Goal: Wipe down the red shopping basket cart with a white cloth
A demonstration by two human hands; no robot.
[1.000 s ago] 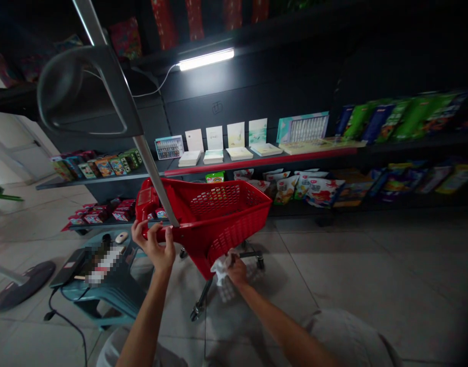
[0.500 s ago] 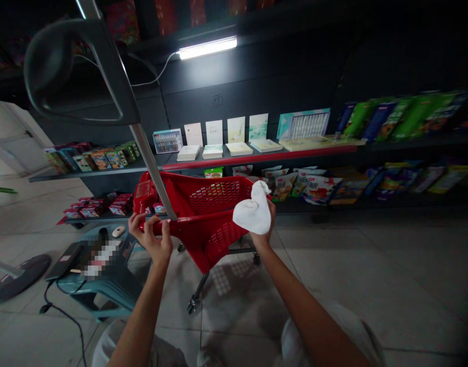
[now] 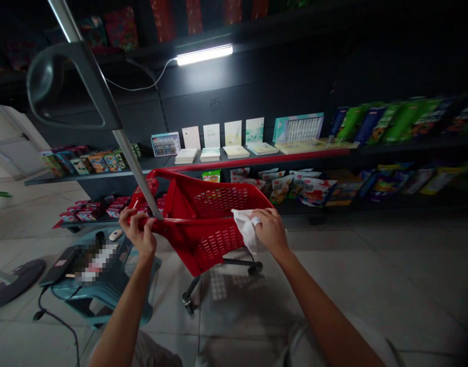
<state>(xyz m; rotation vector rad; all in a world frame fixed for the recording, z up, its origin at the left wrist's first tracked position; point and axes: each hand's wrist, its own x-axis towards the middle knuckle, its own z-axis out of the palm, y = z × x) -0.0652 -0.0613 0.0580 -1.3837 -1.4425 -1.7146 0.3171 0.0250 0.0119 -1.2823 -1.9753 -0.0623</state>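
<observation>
A small red plastic shopping cart (image 3: 214,224) on wheels stands on the tiled floor in front of me, tipped toward me. My left hand (image 3: 136,233) is closed on the near left rim of the cart, beside its metal handle pole (image 3: 130,155). My right hand (image 3: 270,230) presses a white cloth (image 3: 245,228) against the cart's right rim, fingers curled over the cloth. The grey loop handle (image 3: 65,86) of the pole rises at the upper left.
Dark shelves (image 3: 256,158) with cards, boxes and snack bags run across the back under a strip light (image 3: 203,53). A teal stool (image 3: 100,285) with a laptop and mouse stands at the left, a cable on the floor. A fan base (image 3: 12,283) lies far left.
My right hand went from wiping low under the cart, lifted the cloth up high, and now has brought it down onto the cart's right rim. The cart tipped more toward me.
</observation>
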